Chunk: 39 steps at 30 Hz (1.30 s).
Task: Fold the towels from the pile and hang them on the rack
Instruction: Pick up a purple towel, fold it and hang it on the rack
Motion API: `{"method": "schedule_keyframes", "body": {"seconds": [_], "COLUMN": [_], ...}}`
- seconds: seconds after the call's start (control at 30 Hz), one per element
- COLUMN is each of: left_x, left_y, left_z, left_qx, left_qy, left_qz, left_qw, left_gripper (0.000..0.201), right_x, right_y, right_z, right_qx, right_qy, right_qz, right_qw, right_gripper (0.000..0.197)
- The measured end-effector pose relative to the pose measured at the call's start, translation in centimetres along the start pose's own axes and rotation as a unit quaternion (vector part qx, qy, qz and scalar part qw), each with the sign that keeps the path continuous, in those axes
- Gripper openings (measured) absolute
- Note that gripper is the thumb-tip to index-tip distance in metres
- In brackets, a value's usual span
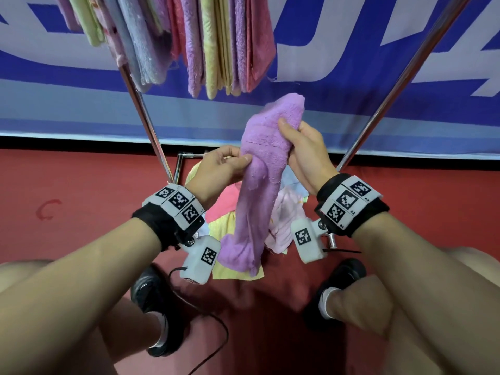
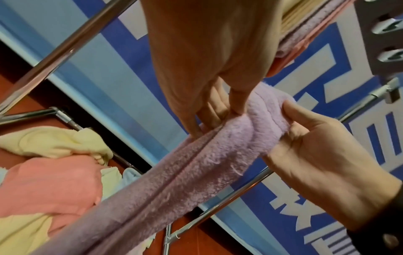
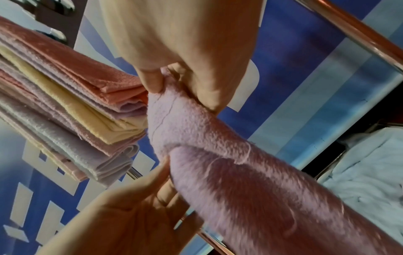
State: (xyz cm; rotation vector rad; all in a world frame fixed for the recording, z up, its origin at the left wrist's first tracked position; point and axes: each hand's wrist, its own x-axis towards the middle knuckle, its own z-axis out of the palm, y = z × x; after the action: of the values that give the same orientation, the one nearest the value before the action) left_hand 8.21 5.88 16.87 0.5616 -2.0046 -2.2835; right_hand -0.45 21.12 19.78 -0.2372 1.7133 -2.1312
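A purple towel (image 1: 257, 190) hangs bunched lengthwise between my hands, above the pile (image 1: 226, 204) of yellow, pink and pale towels on the floor. My right hand (image 1: 292, 136) grips its upper part, with the top corner sticking up past the thumb. My left hand (image 1: 238, 158) pinches the towel's left edge a little lower. In the left wrist view my left hand (image 2: 218, 113) pinches a fold of the purple towel (image 2: 196, 163) while my right hand (image 2: 305, 134) wraps its end. The right wrist view shows my right hand (image 3: 179, 81) and my left hand (image 3: 161, 186) on the purple towel (image 3: 240, 172).
Several folded towels (image 1: 216, 44) hang on the rack above. The rack's metal legs (image 1: 146, 115) slant down on both sides of my hands, the other leg (image 1: 392, 96) to the right. A blue and white banner (image 1: 351, 63) stands behind. My knees and shoes frame the red floor (image 1: 81, 185); a black cable (image 1: 216, 328) lies there.
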Motion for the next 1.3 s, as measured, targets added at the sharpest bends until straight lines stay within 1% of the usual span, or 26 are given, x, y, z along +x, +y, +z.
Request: {"method": "schedule_keyframes", "body": {"seconds": [0.03, 0.07, 0.17, 0.2, 0.23, 0.27, 0.33, 0.43, 0.5, 0.53, 0.6, 0.67, 0.73, 0.8, 0.83, 0.87, 0.9, 0.93, 0.97, 1.0, 1.03, 1.07, 1.1, 1.17, 1.23, 1.3], "left_x": [-0.1, -0.1, -0.2, -0.1, 0.0, 0.0, -0.2, -0.3, -0.4, -0.5, -0.7, -1.0, -1.1, -1.2, -1.2, -1.1, -0.9, -0.6, -0.2, 0.3, 0.6, 0.8, 0.9, 0.6, 0.1, -0.3], "left_y": [0.0, -0.1, -0.1, -0.1, -0.2, -0.2, 0.0, 0.1, 0.1, 0.2, 0.2, 0.1, 0.2, 0.7, 1.3, 1.9, 2.6, 3.4, 4.0, 4.5, 4.7, 4.7, 4.5, 3.9, 2.8, 1.7], "left_z": [0.2, 0.3, 0.4, 0.2, 0.1, 0.1, 0.2, 0.4, 0.6, 0.7, 1.0, 1.2, 1.4, 1.5, 1.5, 1.5, 1.3, 1.0, 0.5, -0.1, -0.6, -1.0, -1.3, -1.2, -0.9, -0.7], "left_qx": [-0.008, -0.008, 0.001, 0.010, 0.027, 0.048, 0.083, 0.150, 0.153, 0.127, 0.077, 0.094, 0.118, 0.104, 0.089, 0.072, 0.056, 0.042, 0.033, 0.039, 0.061, 0.093, 0.120, 0.132, 0.141, 0.165], "left_qy": [-0.020, -0.029, -0.014, -0.019, -0.029, -0.036, -0.023, 0.019, 0.012, -0.001, -0.032, -0.050, -0.045, -0.035, -0.036, -0.035, -0.029, -0.017, 0.001, 0.022, 0.045, 0.066, 0.085, 0.116, 0.121, 0.091], "left_qz": [-0.010, -0.018, -0.007, -0.001, 0.003, 0.007, 0.027, 0.075, 0.078, 0.066, 0.047, 0.048, 0.060, 0.052, 0.046, 0.045, 0.048, 0.055, 0.060, 0.063, 0.060, 0.057, 0.055, 0.054, 0.050, 0.050], "left_qw": [1.000, 0.999, 1.000, 1.000, 0.999, 0.998, 0.996, 0.986, 0.985, 0.990, 0.995, 0.993, 0.990, 0.993, 0.994, 0.996, 0.997, 0.997, 0.998, 0.997, 0.995, 0.992, 0.988, 0.983, 0.981, 0.981], "left_gripper": [0.004, 0.010, 0.033, 0.039, 0.038, 0.032, 0.019, 0.016, 0.014, 0.012, 0.011, 0.020, 0.020, 0.019, 0.019, 0.018, 0.019, 0.020, 0.023, 0.024, 0.025, 0.027, 0.031, 0.038, 0.044, 0.046], "right_x": [0.1, 0.1, 0.2, 0.2, 0.1, 0.1, 0.2, 0.5, 0.7, 0.8, 0.9, 1.0, 1.0, 1.2, 1.2, 1.1, 0.8, 0.3, -0.2, -0.5, -0.7, -0.8, -0.7, -0.5, -0.2, -0.1], "right_y": [-0.1, -0.2, -0.8, -0.9, -1.0, -1.0, -1.1, -1.2, -1.3, -1.2, -1.1, -0.9, -1.0, -1.3, -1.3, -1.1, -0.7, -0.1, 0.5, 1.2, 1.7, 2.0, 2.2, 2.1, 1.6, 1.2], "right_z": [0.0, 0.0, 0.1, 0.0, 0.0, -0.1, -0.3, -0.5, -0.7, -0.7, -0.8, -1.0, -1.1, -1.0, -0.9, -0.9, -0.7, -0.5, -0.1, 0.3, 0.6, 0.9, 1.0, 1.0, 0.8, 0.6], "right_qx": [0.015, 0.024, 0.020, 0.015, 0.009, 0.000, -0.014, -0.035, -0.050, -0.059, -0.080, -0.094, -0.108, -0.111, -0.090, -0.054, -0.013, 0.010, 0.003, -0.032, -0.071, -0.099, -0.111, -0.100, -0.073, -0.051], "right_qy": [-0.004, -0.009, -0.012, -0.012, -0.012, -0.012, -0.012, 0.011, 0.024, 0.027, 0.026, 0.021, 0.021, 0.041, 0.042, 0.023, -0.019, -0.071, -0.112, -0.132, -0.131, -0.115, -0.096, -0.059, -0.023, 0.004], "right_qz": [0.001, 0.002, 0.008, 0.009, 0.008, 0.006, 0.000, -0.013, -0.030, -0.039, -0.055, -0.067, -0.081, -0.086, -0.070, -0.034, 0.015, 0.065, 0.097, 0.104, 0.090, 0.067, 0.049, 0.029, 0.021, 0.020], "right_qw": [1.000, 1.000, 1.000, 1.000, 1.000, 1.000, 1.000, 0.999, 0.998, 0.997, 0.995, 0.993, 0.991, 0.989, 0.993, 0.998, 1.000, 0.995, 0.989, 0.985, 0.985, 0.986, 0.988, 0.993, 0.997, 0.998], "right_gripper": [0.020, 0.019, 0.016, 0.015, 0.015, 0.015, 0.019, 0.038, 0.046, 0.045, 0.029, 0.016, 0.015, 0.017, 0.025, 0.039, 0.054, 0.065, 0.068, 0.062, 0.052, 0.044, 0.042, 0.044, 0.039, 0.031]}}
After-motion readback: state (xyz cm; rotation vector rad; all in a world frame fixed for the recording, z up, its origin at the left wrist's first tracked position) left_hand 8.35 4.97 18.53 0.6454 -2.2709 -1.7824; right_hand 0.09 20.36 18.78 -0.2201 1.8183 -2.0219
